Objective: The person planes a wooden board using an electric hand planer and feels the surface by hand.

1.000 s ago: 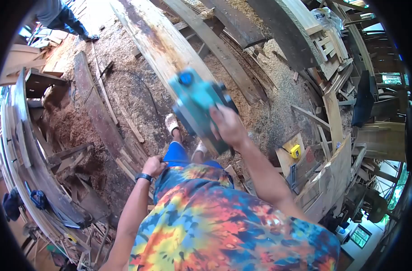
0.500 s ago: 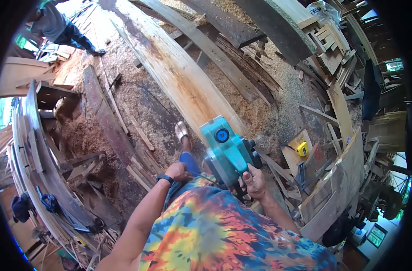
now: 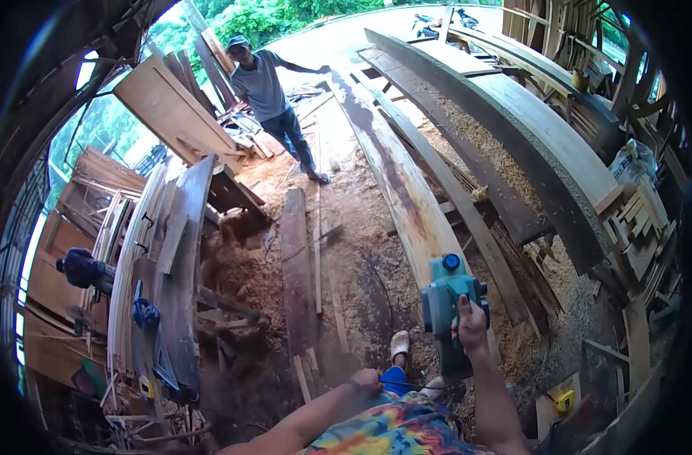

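Note:
A teal power planer (image 3: pixel 448 307) with a round blue knob rests at the near end of a long pale plank (image 3: pixel 395 182) with dark brown stains. My right hand (image 3: pixel 469 324) is wrapped round the planer's rear handle. Low at my waist, my left hand (image 3: pixel 366 379) is closed beside my blue shorts, on a thin dark cord (image 3: pixel 418 385) that runs across in front of me. At the plank's far end stands a person (image 3: pixel 266 95) in a grey shirt, one arm stretched out to it.
Dark boards covered in shavings (image 3: pixel 505 152) lie right of the plank. A reddish board (image 3: pixel 297 273) lies on the sawdust floor to the left. Stacked boards (image 3: pixel 183 258) stand further left. A yellow tape measure (image 3: pixel 563 400) is at lower right.
The view has tilted up, bringing the far person and plank end into sight. The planer came back toward me along the plank, then appears further forward again, still in my right hand.

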Demonstrator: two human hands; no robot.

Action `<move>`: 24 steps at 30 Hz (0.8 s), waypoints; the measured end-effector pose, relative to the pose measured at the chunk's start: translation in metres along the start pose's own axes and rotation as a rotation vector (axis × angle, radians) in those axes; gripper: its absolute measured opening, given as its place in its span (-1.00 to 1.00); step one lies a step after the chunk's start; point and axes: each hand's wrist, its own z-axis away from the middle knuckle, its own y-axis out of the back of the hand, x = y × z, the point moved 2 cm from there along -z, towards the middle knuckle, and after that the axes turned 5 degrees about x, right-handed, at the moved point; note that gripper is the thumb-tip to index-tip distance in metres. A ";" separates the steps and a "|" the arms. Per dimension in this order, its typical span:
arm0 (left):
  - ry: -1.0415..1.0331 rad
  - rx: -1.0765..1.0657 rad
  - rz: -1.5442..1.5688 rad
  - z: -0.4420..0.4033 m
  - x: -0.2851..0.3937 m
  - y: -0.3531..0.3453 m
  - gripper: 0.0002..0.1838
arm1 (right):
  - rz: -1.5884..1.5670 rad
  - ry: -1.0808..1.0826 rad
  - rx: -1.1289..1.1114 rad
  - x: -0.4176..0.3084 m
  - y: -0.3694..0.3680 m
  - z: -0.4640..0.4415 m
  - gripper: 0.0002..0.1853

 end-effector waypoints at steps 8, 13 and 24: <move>0.049 0.049 0.008 0.009 -0.016 -0.012 -0.48 | 0.011 0.009 -0.044 -0.005 -0.010 -0.035 -0.43; -0.009 0.069 -0.017 0.022 -0.001 -0.029 -0.45 | 0.001 -0.037 -0.049 0.031 0.021 0.049 -0.44; -0.089 -0.103 -0.077 -0.004 0.008 -0.060 -0.50 | 0.258 -0.083 0.117 0.041 0.049 0.214 -0.25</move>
